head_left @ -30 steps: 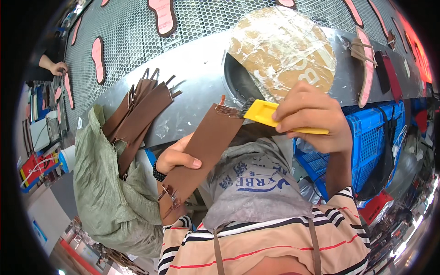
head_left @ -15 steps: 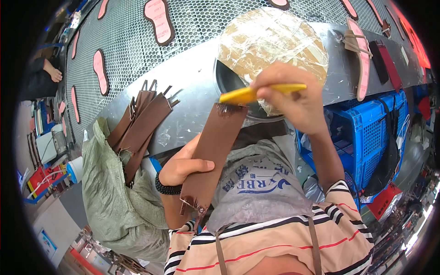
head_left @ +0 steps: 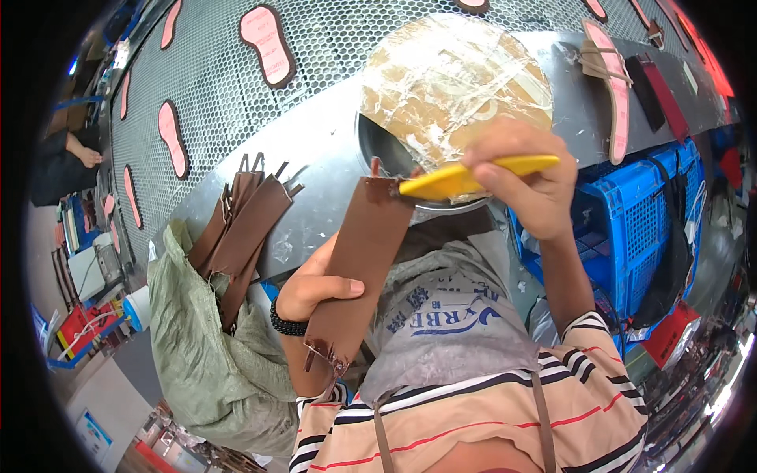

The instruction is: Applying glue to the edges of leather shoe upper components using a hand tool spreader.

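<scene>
A brown leather-like strip is pinched in my left hand, thumb on top and fingers underneath, and slants up toward the bench. Small tabs stick out at its ends, and its upper end has a dark, wet-looking band. My right hand grips a yellow-handled brush, whose tip touches the right corner of that upper end; the bristles are mostly hidden. Just beyond stands a round pan, largely covered by a cardboard disc streaked with whitish dried residue.
Several similar brown strips rest at the bench edge over a green sack. Pink insoles lie on the mesh surface behind. At right are a blue crate and a tied pink sole. Another person's hand shows far left.
The brush has moved right along the strip's upper end to its right corner, and its handle has swung with my right hand. That end now looks darker; my left hand keeps its hold.
</scene>
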Tool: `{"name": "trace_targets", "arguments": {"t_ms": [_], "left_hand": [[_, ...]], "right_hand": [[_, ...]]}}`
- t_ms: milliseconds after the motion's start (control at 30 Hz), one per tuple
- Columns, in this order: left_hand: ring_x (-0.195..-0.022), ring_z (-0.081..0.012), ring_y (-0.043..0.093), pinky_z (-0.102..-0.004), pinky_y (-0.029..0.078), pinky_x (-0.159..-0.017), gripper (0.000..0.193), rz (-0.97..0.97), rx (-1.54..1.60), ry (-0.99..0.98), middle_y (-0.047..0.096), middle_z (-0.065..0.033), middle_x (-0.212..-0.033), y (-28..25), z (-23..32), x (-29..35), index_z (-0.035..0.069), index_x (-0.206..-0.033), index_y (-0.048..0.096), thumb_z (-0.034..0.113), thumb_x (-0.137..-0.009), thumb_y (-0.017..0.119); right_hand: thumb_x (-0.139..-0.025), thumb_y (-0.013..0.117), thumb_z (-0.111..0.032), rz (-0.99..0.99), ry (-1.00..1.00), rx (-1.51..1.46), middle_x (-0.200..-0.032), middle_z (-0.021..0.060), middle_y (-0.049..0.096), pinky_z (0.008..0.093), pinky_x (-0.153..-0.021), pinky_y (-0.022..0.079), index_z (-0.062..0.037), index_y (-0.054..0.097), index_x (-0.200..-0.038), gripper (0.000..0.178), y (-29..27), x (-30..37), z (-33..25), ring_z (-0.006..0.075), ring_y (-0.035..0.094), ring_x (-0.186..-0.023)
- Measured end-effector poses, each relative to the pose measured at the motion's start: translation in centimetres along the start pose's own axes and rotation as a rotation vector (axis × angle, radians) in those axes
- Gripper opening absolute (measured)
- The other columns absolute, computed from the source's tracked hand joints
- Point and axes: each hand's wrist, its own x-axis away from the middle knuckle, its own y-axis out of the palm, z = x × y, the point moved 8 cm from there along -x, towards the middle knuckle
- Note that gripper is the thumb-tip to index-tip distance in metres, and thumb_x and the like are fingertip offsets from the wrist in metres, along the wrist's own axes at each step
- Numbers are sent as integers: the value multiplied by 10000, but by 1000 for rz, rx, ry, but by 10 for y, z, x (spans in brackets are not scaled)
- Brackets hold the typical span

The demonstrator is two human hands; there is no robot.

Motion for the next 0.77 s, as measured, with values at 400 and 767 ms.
{"name": "trace_targets", "arguments": {"t_ms": [400,767], "left_hand": [[-1231,-186,477,-290,339,-1050,822,6,-51,45,515,-101,-1344,4,4,-6,-38,-1494,330,69,-740,638],[-1325,-158,411,-297,300,-1109,821,10,-135,81,442,-85,-1460,9,2,-14,0,-1553,251,36,-816,612]], "right_hand": [[-870,692,-14,53,-16,140,-855,92,680,277,-708,496,20,690,-936,74,0,-10,-6,169,648,-778],[-926,653,-103,83,79,133,-910,77,704,309,-715,536,-47,687,-962,75,6,-17,-2,214,691,-814]]}}
